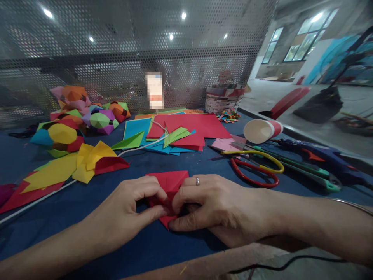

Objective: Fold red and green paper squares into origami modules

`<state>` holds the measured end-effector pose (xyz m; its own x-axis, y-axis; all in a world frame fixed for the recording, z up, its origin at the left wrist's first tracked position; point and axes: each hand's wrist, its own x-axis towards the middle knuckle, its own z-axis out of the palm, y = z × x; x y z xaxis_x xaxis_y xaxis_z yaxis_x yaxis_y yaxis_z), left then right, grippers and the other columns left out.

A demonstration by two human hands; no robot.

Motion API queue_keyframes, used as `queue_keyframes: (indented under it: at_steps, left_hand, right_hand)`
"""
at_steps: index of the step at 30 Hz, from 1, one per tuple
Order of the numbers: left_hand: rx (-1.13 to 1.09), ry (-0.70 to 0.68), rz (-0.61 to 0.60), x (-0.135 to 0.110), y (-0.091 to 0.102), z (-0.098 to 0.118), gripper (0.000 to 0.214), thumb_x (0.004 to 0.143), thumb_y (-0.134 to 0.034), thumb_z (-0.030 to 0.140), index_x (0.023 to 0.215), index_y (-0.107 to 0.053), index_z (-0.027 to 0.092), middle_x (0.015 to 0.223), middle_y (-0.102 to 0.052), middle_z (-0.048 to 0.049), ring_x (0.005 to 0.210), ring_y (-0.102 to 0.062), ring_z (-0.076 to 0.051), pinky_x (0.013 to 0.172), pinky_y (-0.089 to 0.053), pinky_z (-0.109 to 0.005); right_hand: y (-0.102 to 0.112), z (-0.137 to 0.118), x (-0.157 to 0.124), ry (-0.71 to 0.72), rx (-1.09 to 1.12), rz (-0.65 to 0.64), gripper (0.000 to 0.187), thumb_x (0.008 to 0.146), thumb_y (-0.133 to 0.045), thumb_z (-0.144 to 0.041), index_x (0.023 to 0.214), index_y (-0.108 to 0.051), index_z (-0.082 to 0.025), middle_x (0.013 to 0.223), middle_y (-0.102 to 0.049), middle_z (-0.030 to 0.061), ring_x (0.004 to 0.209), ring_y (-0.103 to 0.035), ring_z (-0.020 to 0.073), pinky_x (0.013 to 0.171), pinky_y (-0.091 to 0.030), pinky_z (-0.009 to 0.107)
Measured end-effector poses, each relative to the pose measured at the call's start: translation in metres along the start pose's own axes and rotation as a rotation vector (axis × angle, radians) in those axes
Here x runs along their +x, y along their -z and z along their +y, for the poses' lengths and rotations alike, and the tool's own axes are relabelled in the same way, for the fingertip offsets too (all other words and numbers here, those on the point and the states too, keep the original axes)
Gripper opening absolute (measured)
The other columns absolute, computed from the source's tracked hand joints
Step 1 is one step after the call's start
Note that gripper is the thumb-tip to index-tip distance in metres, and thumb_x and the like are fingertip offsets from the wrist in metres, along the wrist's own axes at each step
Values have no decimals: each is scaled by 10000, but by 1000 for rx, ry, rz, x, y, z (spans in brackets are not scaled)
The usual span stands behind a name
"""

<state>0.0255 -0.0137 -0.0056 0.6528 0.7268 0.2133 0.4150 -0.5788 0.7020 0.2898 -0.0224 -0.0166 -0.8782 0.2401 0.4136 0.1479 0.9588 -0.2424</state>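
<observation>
A small folded sheet of red paper (pixel 171 179) lies on the dark blue tabletop, partly covered by both hands. My left hand (pixel 140 200) pinches its left side between thumb and fingers. From the right, my right hand (pixel 204 204), with a ring on one finger, presses and grips the paper's lower edge. The fingertips of both hands nearly meet at the middle of the sheet. Left of the hands sit yellow folded paper pieces (pixel 90 157) and a yellow-and-red stack of paper (pixel 51 173). Scissors with red and yellow handles (pixel 255 182) rest beyond my right hand.
Colourful folded paper balls (pixel 67 134) are piled at the back left. Sheets of red paper (pixel 189 124) lie ahead, crossed by a white cable (pixel 140 148). A paper cup (pixel 262 130) on its side, a cutter (pixel 326 175), a glue gun (pixel 314 153) and a woven basket (pixel 223 99) stand right.
</observation>
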Motion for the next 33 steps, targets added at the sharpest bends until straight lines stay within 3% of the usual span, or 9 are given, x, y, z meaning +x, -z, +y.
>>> queue_keyframes:
  at_steps: [10, 17, 23, 28, 33]
  left_hand:
    - [7, 89, -1, 4, -1, 5, 104, 853, -795, 245, 756, -770, 270, 715, -715, 95, 681, -655, -101, 663, -449, -230]
    - [11, 103, -11, 3, 0, 4, 98, 840, -773, 231, 754, -759, 275, 737, -730, 107, 701, -659, -102, 689, -452, -240]
    - [17, 102, 4, 2, -1, 4, 96, 840, -775, 243, 752, -764, 281, 721, -713, 101, 696, -654, -113, 694, -441, -259]
    - [24, 114, 41, 4, -3, 0, 66, 807, -810, 271, 756, -770, 286, 725, -715, 97, 711, -655, -128, 731, -436, -280]
    - [72, 149, 137, 5, -1, -6, 225, 697, -901, 392, 703, -722, 256, 701, -637, 56, 702, -578, -173, 659, -393, -292]
  right_hand:
    - [0, 2, 1, 29, 36, 18, 384, 991, -550, -37, 1233, -832, -135, 1196, -784, 104, 1001, -704, 211, 848, -564, 350]
    - [-1, 0, 3, -22, 199, 66, 406, 959, -545, 54, 1268, -795, -29, 1195, -794, 152, 1136, -733, 208, 980, -583, 309]
    - [-1, -4, 5, -46, 78, -8, 373, 1024, -569, -55, 1307, -799, -127, 1130, -752, 107, 1021, -682, 196, 899, -565, 318]
    - [-1, -8, 4, -72, 45, -34, 323, 1032, -605, -76, 1269, -811, -150, 1137, -731, 91, 1012, -659, 189, 896, -544, 321]
    - [-1, -9, 3, -82, 37, -69, 352, 1024, -626, -102, 1320, -798, -183, 1177, -729, 83, 1010, -649, 188, 891, -543, 335]
